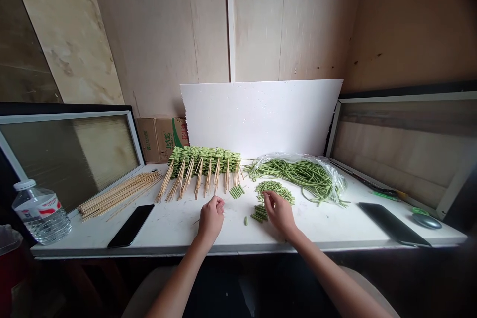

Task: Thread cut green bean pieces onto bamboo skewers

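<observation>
My left hand (211,218) is closed above the front of the white table, its fingers curled round what looks like a thin bamboo skewer, mostly hidden by the hand. Over the cut bean pieces (281,189), my right hand (280,212) has its fingers bent together; what they hold, if anything, is hidden. Beside it lie a small row of cut pieces (258,213) and one loose bean piece (246,220). A flat skewered set of bean pieces (236,191) rests between the hands, farther back. Behind it, finished bean skewers (204,156) are stacked with their sticks facing me.
Long green beans (298,174) lie in a clear plastic bag at the back right. Bare bamboo skewers (119,194), a phone (131,226) and a water bottle (41,213) occupy the left. At right are another dark phone (393,223) and a computer mouse (427,220). A white foam board (261,117) stands behind.
</observation>
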Tool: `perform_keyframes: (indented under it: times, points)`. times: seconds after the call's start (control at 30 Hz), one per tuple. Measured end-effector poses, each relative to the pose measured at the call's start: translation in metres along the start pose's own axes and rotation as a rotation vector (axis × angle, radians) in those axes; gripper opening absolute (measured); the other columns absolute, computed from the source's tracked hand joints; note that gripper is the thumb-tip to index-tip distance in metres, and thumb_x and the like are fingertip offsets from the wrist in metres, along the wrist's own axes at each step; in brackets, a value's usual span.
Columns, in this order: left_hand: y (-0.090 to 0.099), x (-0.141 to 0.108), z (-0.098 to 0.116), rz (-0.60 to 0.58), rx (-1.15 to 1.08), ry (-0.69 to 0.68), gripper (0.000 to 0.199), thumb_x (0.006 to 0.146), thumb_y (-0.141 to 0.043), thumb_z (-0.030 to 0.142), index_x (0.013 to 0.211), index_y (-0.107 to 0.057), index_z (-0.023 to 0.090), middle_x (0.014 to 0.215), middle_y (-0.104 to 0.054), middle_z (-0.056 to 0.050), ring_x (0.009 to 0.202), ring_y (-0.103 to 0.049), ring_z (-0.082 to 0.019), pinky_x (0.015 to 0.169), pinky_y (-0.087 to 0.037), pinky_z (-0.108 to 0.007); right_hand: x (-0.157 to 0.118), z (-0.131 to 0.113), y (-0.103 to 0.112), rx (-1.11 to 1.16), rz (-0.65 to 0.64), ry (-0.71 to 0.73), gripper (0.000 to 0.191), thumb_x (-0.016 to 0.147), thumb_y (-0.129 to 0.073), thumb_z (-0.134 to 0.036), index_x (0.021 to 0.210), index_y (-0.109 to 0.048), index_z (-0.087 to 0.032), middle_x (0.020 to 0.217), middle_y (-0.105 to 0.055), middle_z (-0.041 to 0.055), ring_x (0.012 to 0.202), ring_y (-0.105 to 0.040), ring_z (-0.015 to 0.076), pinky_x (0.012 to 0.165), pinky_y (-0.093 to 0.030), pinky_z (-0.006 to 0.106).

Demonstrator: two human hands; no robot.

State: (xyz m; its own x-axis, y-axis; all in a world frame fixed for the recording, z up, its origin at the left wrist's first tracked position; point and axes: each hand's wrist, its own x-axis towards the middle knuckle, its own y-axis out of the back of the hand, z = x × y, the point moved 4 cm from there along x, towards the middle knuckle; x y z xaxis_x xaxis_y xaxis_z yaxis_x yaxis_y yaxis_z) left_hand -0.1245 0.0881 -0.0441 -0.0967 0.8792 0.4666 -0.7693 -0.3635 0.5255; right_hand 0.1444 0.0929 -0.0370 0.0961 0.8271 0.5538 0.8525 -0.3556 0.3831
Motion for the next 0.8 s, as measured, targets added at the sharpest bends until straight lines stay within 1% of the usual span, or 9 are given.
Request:
perform_keyframes:
  times: [0.13, 0.23, 0.27, 0.33, 0.43, 0.5, 0.63, 0.7, 0.8]
  points:
    - [0.001, -0.001, 0.002, -0.007, 0.004, -0.002, 0.018, 0.098, -0.047, 0.020, 0.087, -0.062, 0.021, 0.073, -0.068, -0.003, 0.068, -0.063, -0.019, 0.062, -0.040, -0.025, -0.001, -0.004, 0.003, -0.140, 0.003, 0.075, 0.033, 0.100, -0.048, -0.041, 0.118, -0.070, -0.023, 0.079, -0.070, 0.0061, 0.062, -0.057, 0.0219, 0.061, -0.038, 0.032]
    - [0.001, -0.001, 0.003, -0.006, 0.006, -0.004, 0.018, 0.098, -0.048, 0.020, 0.087, -0.062, 0.020, 0.073, -0.068, -0.003, 0.067, -0.063, -0.018, 0.062, -0.040, -0.025, 0.000, -0.006, 0.008, -0.190, 0.067, 0.134, 0.032, 0.098, -0.044, -0.028, 0.120, -0.066, -0.022, 0.082, -0.068, 0.0061, 0.067, -0.057, 0.0222, 0.062, -0.037, 0.032]
    - [0.001, -0.001, 0.004, -0.004, 0.006, -0.005, 0.017, 0.098, -0.048, 0.019, 0.087, -0.062, 0.020, 0.073, -0.068, -0.003, 0.067, -0.063, -0.018, 0.063, -0.040, -0.025, 0.001, -0.007, 0.010, -0.200, 0.095, 0.163, 0.031, 0.096, -0.043, -0.024, 0.115, -0.067, -0.022, 0.086, -0.068, 0.0070, 0.071, -0.058, 0.0229, 0.064, -0.038, 0.032]
    - [0.002, -0.002, 0.005, -0.001, 0.007, -0.007, 0.017, 0.098, -0.049, 0.019, 0.087, -0.062, 0.020, 0.072, -0.068, -0.003, 0.068, -0.063, -0.018, 0.063, -0.040, -0.025, 0.000, -0.009, 0.011, -0.204, 0.128, 0.227, 0.026, 0.091, -0.041, -0.018, 0.092, -0.067, -0.023, 0.086, -0.067, 0.0081, 0.079, -0.058, 0.0242, 0.067, -0.039, 0.033]
    - [0.002, -0.002, 0.006, -0.001, 0.005, -0.008, 0.018, 0.098, -0.048, 0.019, 0.088, -0.063, 0.020, 0.073, -0.069, -0.002, 0.068, -0.063, -0.018, 0.063, -0.040, -0.026, -0.001, -0.007, 0.007, -0.187, 0.060, 0.238, 0.027, 0.083, -0.040, -0.014, 0.061, -0.051, -0.025, 0.067, -0.058, 0.0059, 0.069, -0.052, 0.0223, 0.064, -0.036, 0.033]
    - [0.002, -0.002, 0.006, -0.001, 0.004, -0.010, 0.018, 0.098, -0.048, 0.020, 0.087, -0.063, 0.021, 0.073, -0.069, -0.002, 0.068, -0.064, -0.019, 0.063, -0.041, -0.026, -0.001, -0.005, 0.007, -0.179, 0.001, 0.198, 0.027, 0.080, -0.040, -0.015, 0.055, -0.045, -0.025, 0.056, -0.050, 0.0030, 0.056, -0.045, 0.0193, 0.058, -0.032, 0.032]
    - [0.003, 0.000, 0.004, 0.011, -0.007, -0.017, 0.017, 0.098, -0.049, 0.021, 0.088, -0.064, 0.021, 0.072, -0.069, -0.003, 0.067, -0.064, -0.019, 0.063, -0.041, -0.026, 0.010, -0.016, 0.019, -0.172, -0.102, 0.133, 0.023, 0.086, -0.049, -0.025, 0.065, -0.059, -0.024, 0.057, -0.058, 0.0019, 0.052, -0.046, 0.0181, 0.055, -0.030, 0.031]
    - [0.004, 0.002, 0.002, 0.019, -0.018, -0.017, 0.017, 0.098, -0.050, 0.023, 0.088, -0.064, 0.021, 0.072, -0.069, -0.003, 0.066, -0.065, -0.019, 0.063, -0.042, -0.026, 0.019, -0.025, 0.028, -0.144, -0.202, 0.062, 0.034, 0.094, -0.051, -0.039, 0.066, -0.062, -0.024, 0.058, -0.060, 0.0029, 0.053, -0.048, 0.0187, 0.054, -0.031, 0.031]
    - [0.007, 0.004, 0.000, 0.028, -0.029, -0.016, 0.018, 0.098, -0.050, 0.024, 0.089, -0.065, 0.020, 0.073, -0.070, -0.003, 0.068, -0.066, -0.019, 0.064, -0.043, -0.027, 0.029, -0.043, 0.043, -0.065, -0.327, 0.085, 0.047, 0.100, -0.044, -0.049, 0.064, -0.060, -0.023, 0.059, -0.059, 0.0028, 0.056, -0.048, 0.0179, 0.057, -0.036, 0.031]
